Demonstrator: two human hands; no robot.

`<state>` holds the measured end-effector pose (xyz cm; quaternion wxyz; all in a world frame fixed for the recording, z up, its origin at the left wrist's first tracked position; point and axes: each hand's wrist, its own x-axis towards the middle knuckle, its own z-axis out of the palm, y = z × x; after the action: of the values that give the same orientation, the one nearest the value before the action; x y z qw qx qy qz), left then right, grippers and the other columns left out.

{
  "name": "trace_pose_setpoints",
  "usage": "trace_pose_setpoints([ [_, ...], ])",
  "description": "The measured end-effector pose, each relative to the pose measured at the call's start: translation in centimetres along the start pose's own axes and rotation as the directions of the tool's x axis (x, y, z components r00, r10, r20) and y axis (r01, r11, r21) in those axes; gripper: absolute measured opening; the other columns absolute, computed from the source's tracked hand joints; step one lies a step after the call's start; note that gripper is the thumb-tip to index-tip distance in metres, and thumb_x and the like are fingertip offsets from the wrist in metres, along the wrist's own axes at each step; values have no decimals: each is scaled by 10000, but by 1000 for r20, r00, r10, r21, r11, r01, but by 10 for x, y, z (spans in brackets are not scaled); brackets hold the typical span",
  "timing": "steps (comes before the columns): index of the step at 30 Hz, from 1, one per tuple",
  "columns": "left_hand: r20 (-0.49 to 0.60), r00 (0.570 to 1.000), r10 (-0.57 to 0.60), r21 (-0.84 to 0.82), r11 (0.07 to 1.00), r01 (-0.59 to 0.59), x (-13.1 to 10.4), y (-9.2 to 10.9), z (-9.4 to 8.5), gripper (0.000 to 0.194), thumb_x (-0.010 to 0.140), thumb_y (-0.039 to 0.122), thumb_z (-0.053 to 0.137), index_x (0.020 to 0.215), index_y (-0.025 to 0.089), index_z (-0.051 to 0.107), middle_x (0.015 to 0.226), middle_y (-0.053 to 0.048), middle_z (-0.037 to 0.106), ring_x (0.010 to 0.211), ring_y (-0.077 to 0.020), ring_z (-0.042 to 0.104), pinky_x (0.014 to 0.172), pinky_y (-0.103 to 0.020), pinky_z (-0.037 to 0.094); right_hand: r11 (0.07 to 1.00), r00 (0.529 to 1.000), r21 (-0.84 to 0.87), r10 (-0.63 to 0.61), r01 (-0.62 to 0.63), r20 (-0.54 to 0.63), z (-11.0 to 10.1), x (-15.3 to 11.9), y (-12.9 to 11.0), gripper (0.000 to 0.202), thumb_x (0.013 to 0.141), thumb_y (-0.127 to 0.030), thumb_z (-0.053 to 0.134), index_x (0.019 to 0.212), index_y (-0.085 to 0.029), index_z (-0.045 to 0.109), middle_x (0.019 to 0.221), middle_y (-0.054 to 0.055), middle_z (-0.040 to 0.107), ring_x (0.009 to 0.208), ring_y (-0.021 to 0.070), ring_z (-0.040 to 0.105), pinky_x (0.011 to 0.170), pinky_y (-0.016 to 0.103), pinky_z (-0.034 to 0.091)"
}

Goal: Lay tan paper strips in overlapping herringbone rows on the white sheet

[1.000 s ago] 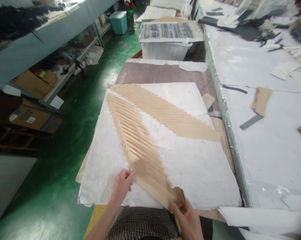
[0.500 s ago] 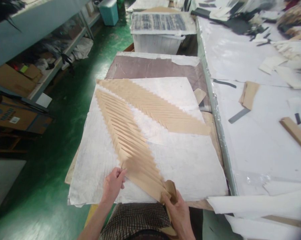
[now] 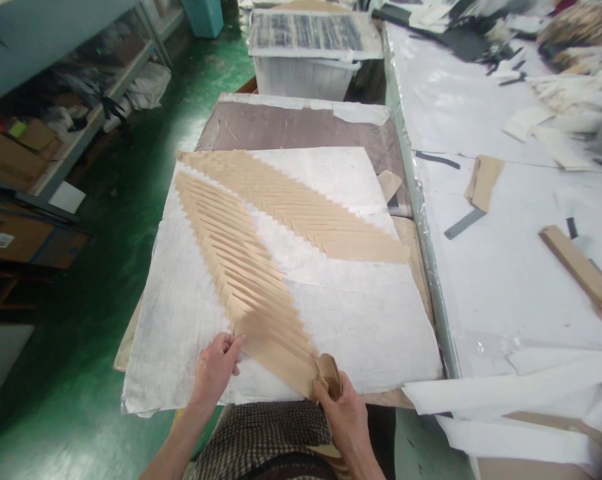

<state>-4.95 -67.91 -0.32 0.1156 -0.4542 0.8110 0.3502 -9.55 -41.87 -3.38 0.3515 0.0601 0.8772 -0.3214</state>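
Two long, feather-like rows of thin, matte tan strips lay on a creased white sheet at the person's waist. In the near row and the far row the strips overlapped like shingles, with saw-toothed edges; they lay too closely to count. The rows almost met at the upper left and spread apart toward the right.

The left hand pinched, thumb against finger, the left end of the smooth front strip in the near row. The right hand was closed around a curled bundle of tan pieces, their number unclear, at that strip's other end.

Beyond stood one white plastic tub, its contents hidden under a panel streaked dark and pale, and one teal bin, its inside out of view. On the white table at right lay one folded tan piece touching one flat grey strip.
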Motion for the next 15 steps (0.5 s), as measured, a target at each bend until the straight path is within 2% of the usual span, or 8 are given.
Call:
trace_pose_setpoints([
  [6,0,1000,-21,27,999,21,1,0,0,339,832,518,494,695,211,534,517,37,611,466,-145,586,556,-262,393,999,1000,-32,-2,2,-2,1,0,1,335,809,-522,496,916,-210,552,766,40,665,733,235,621,657,293,402],
  [10,15,1000,7,88,996,-8,2,-2,1,349,853,530,455,725,214,530,523,35,595,472,-148,580,561,-261,392,984,998,-178,29,-19,58,-4,2,-8,306,841,-496,447,942,-216,515,768,58,672,735,255,633,612,297,368],
  [13,-59,995,82,357,932,-55,0,-2,1,333,873,526,430,842,214,541,571,14,602,495,-166,575,508,-254,340,960,994,-279,64,-36,91,-11,4,-10,284,839,-495,446,935,-231,484,780,65,682,767,280,648,591,299,342],
  [15,-139,970,201,592,802,-81,-3,-1,3,315,888,493,430,940,207,553,641,-25,627,559,-196,597,493,-262,321,949,992,-311,80,-45,102,-15,4,-4,263,837,-482,445,924,-237,476,775,65,681,776,285,652,590,301,340],
])
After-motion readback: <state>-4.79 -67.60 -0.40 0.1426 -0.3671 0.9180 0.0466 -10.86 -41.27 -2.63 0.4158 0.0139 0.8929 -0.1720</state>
